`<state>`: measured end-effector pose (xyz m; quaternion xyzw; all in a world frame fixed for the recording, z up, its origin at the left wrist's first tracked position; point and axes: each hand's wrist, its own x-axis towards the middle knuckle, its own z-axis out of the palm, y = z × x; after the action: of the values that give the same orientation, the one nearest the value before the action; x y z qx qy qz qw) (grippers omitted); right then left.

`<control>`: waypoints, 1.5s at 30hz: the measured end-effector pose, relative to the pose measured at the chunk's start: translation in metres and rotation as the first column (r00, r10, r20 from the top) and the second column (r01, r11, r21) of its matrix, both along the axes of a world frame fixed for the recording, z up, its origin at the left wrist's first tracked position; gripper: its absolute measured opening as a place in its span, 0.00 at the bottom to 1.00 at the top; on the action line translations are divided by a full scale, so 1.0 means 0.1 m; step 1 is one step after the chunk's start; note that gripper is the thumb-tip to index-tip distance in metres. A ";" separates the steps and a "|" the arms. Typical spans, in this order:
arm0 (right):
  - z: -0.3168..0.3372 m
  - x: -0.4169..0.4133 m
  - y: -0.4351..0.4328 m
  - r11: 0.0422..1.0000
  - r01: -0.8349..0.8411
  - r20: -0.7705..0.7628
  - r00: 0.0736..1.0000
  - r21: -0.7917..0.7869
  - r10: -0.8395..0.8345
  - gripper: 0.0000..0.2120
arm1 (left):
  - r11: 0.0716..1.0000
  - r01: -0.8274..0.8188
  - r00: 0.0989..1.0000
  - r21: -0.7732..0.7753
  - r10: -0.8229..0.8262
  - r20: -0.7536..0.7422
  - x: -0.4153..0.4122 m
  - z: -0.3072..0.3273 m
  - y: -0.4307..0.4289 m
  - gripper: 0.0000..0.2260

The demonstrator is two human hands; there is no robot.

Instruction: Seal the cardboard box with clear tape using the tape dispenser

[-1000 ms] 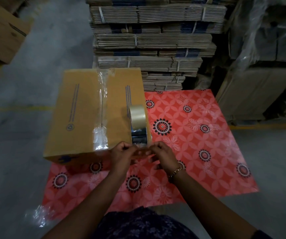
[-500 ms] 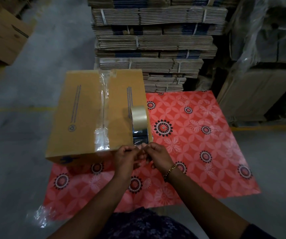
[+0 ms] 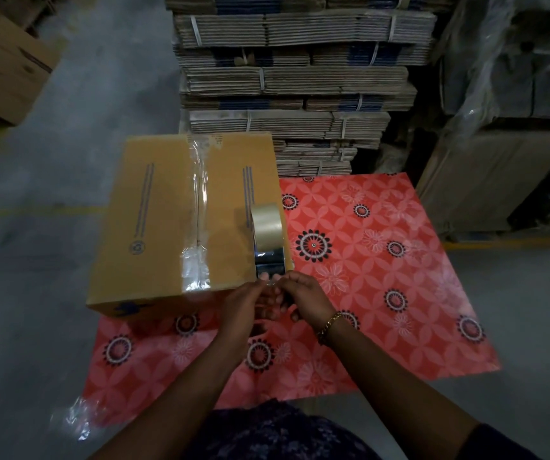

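Both hands have closed in together, left hand [image 3: 245,305] and right hand [image 3: 303,293] pinching the tape end below the tape dispenser [image 3: 268,247] on the box [image 3: 154,227].

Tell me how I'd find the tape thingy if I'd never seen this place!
Find the red flowered mat on the grey floor, then the brown cardboard box standing on its left part. On the box top, at the near right corner, stands the tape dispenser, right above both hands. It is the only shiny thing there, carrying a pale roll of clear tape.
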<state>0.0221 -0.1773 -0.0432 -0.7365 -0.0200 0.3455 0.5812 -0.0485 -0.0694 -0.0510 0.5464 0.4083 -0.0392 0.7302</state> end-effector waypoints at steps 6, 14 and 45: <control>0.03 -0.01 -0.01 0.998 -0.055 0.042 0.998 -0.013 0.056 0.18 | 0.996 0.025 0.998 0.087 -0.030 0.060 0.05 -0.11 -0.01 0.11; -0.10 0.12 -0.11 0.991 -0.135 -0.082 0.988 -0.024 0.133 0.13 | 0.985 0.169 0.978 0.031 -0.171 0.116 0.05 -0.15 0.14 0.12; 0.29 0.49 0.36 0.864 0.180 0.552 0.824 -0.470 0.129 0.30 | 0.740 0.109 0.904 0.664 -0.351 0.243 -0.32 -0.29 0.63 0.12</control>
<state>0.0708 -0.1410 -0.0137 -0.9306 -0.0905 0.0963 0.3414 -0.0803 -0.0060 -0.0798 0.8054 0.1877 0.1084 0.5517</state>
